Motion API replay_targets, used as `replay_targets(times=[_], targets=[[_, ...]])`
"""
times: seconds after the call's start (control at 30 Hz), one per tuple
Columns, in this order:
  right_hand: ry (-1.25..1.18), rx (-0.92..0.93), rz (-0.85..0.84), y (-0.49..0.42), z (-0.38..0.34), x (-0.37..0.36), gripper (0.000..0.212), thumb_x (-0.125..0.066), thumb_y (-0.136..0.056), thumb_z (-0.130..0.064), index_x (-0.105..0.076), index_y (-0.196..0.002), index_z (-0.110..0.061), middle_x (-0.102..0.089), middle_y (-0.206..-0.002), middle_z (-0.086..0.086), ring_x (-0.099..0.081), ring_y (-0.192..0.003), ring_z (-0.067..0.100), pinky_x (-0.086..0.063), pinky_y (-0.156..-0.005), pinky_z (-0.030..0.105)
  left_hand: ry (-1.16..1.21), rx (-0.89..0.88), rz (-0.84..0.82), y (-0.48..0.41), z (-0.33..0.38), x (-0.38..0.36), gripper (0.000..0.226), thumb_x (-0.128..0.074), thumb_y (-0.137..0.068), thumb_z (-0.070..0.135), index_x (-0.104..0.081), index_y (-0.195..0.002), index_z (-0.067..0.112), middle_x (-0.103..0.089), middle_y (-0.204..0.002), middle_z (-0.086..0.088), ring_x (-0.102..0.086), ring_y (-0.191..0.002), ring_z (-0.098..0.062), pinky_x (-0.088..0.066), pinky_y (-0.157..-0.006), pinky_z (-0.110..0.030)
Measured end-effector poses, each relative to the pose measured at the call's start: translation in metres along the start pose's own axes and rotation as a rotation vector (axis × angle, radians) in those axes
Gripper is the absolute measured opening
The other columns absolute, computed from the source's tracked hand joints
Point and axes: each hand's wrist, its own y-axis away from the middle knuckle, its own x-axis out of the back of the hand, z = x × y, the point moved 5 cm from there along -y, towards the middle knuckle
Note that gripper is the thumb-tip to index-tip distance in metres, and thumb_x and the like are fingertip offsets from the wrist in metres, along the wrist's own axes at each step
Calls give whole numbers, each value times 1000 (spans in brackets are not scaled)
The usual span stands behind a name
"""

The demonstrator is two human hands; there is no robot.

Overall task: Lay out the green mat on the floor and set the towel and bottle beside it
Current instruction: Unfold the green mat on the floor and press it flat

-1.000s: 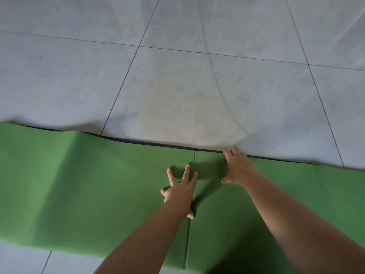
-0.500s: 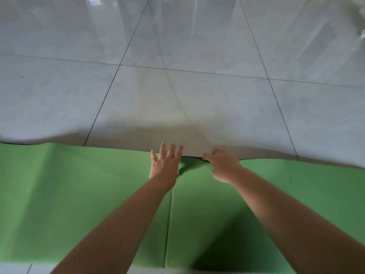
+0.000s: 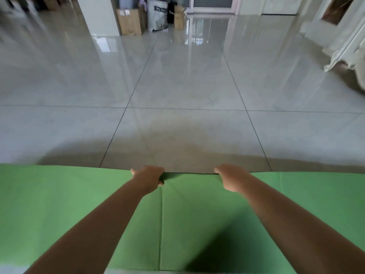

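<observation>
The mat [image 3: 79, 204] lies on the floor [image 3: 177, 86] right below me, filling the near part of my view. Its long axis runs left to right, and both ends go past the frame, so I can't see how far it reaches. A crease crosses it from near to far between the arms, and another shows at the right. I judge the mat mostly laid out, though its far edge is in hand and looks a little raised between the hands, with a dark gap under it. The left hand [image 3: 149, 177] has its fingers curled over that far edge, gripping it. The right hand [image 3: 231, 177] does the same a little to the right, thumb on the green top. The fingertips are hidden past the edge. What I think is left is settling this edge flat, then setting the towel and bottle beside the mat; neither is in view. Far off stand boxes [image 3: 129, 21] and a bag [image 3: 158, 16], and white furniture [image 3: 347, 46] stands at the right.
</observation>
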Motion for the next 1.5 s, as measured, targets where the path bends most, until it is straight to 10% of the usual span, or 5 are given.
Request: replay_targets(times=[0.67,0.8,1.07,1.27,1.5], targets=[[166,-130,44,157,129,187,52,-43,-97,-15,-28,-146,-19,-32,-152,3,-32,-139,20,-31,-109,35,-80,-169,90,90,65,247,25,-58,-92,22,-53,-106,3,-59,-107,-12,-48,-88,-17,-31,-73,-23],[201,-80,172,162,120,245,41,-46,-93,-11,-45,-134,-18,-51,-135,8,-49,-123,25,-42,-92,31,-63,-137,150,104,53,290,24,-57,-92,21,-53,-109,4,-58,-102,-11,-49,-87,-17,-32,-74,-24],[313,-96,354,151,94,344,31,-40,-93,-2,-50,-119,-14,-49,-91,2,-47,-86,20,-34,-62,24,-38,-80,247,112,18,359,22,-55,-93,21,-53,-107,5,-54,-93,-8,-48,-86,-18,-35,-75,-26],[332,-121,308,114,81,404,40,-43,-97,-14,-40,-136,-15,-48,-134,9,-48,-119,26,-41,-84,30,-39,-23,264,91,-8,424,28,-56,-93,23,-53,-114,5,-58,-113,-14,-53,-105,-26,-39,-91,-33],[331,-107,278,14,100,410,35,-41,-94,-6,-48,-127,-17,-54,-124,5,-52,-113,23,-37,-74,26,-66,91,322,-2,-14,425,29,-57,-92,20,-54,-116,5,-59,-117,-13,-53,-111,-28,-41,-91,-34]])
